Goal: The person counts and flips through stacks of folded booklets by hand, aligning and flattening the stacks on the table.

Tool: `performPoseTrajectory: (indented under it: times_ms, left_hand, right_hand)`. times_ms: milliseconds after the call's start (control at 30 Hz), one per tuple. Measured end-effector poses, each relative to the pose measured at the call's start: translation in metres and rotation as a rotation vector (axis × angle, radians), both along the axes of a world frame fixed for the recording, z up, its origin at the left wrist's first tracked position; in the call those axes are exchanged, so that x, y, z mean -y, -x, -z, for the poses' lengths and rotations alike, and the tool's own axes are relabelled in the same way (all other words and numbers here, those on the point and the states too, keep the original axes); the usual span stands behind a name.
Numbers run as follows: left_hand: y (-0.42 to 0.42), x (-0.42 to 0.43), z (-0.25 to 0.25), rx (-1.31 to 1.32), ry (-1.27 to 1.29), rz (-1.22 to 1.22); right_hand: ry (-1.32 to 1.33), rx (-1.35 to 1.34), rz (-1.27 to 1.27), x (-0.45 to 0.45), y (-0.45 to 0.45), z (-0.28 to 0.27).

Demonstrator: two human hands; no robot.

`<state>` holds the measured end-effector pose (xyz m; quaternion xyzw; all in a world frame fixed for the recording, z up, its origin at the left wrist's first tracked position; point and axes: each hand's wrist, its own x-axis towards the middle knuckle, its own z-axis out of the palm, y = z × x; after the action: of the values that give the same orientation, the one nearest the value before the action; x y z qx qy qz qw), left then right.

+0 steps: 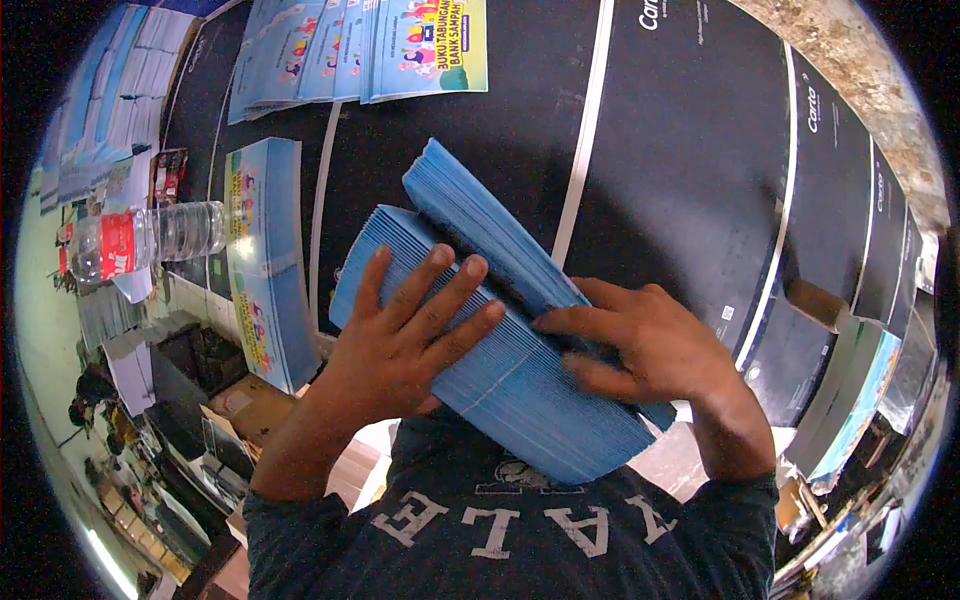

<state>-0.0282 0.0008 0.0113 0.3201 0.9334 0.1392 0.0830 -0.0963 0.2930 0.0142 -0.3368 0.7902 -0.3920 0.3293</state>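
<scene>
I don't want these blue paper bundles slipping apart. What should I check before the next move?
1. Left hand on the larger blue bundle: ok, fingers lie across it.
2. Right hand at the smaller blue bundle: ok, fingertips near the dividing gap.
3. Bundles flush together: not ok, a dark gap parts them.
4. Plastic bottle away from both bundles: ok, off to the left.
5. Right thumb's hold: cannot tell.
</scene>
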Motion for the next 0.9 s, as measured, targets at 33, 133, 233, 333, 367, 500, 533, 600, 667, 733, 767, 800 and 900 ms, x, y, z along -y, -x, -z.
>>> performPoseTrajectory:
  times_ms: [33,133,233,333,367,500,533,600,667,733,767,800,900]
  left_hand:
    - [0.001,0.001,0.000,-0.002,0.000,-0.001]
    - [0.002,0.004,0.000,-0.075,0.112,0.084]
    - [0.003,0.005,-0.003,-0.050,0.167,0.111]
    - [0.003,0.003,-0.004,-0.030,0.143,0.097]
    - [0.003,0.001,-0.005,0.015,0.072,0.050]
    - [0.002,0.001,-0.004,0.038,0.014,0.018]
    - [0.003,0.001,-0.005,0.038,0.014,0.018]
    - [0.004,0.001,-0.006,0.039,0.023,0.024]
    - [0.002,0.001,-0.004,0.023,0.021,0.020]
    - [0.001,0.001,-0.002,0.010,0.017,0.019]
    - [0.000,0.001,-0.002,0.016,0.003,0.010]
    - [-0.001,0.002,-0.002,0.021,-0.011,0.002]
    - [-0.001,0.005,0.000,-0.021,0.086,0.061]
  right_hand:
    - [0.031,-0.026,0.032,0.002,-0.001,-0.002]
    - [0.077,-0.027,0.073,0.001,0.001,0.000]
    - [0.107,-0.002,0.077,-0.002,0.004,0.006]
    - [0.119,-0.009,0.076,-0.002,0.004,0.006]
    - [0.114,-0.016,0.082,-0.002,0.004,0.005]
    - [0.113,-0.046,0.076,-0.002,0.004,0.007]
    - [0.143,-0.020,0.074,-0.004,0.006,0.011]
    - [0.174,0.004,0.069,-0.004,0.005,0.011]
    - [0.115,-0.013,0.140,0.000,0.001,0.003]
    - [0.011,-0.052,0.072,0.000,0.000,-0.001]
    - [-0.073,-0.085,-0.017,0.000,-0.001,-0.003]
    - [-0.074,-0.084,-0.015,0.001,-0.003,-0.004]
    - [-0.024,-0.104,0.036,0.004,-0.002,-0.007]
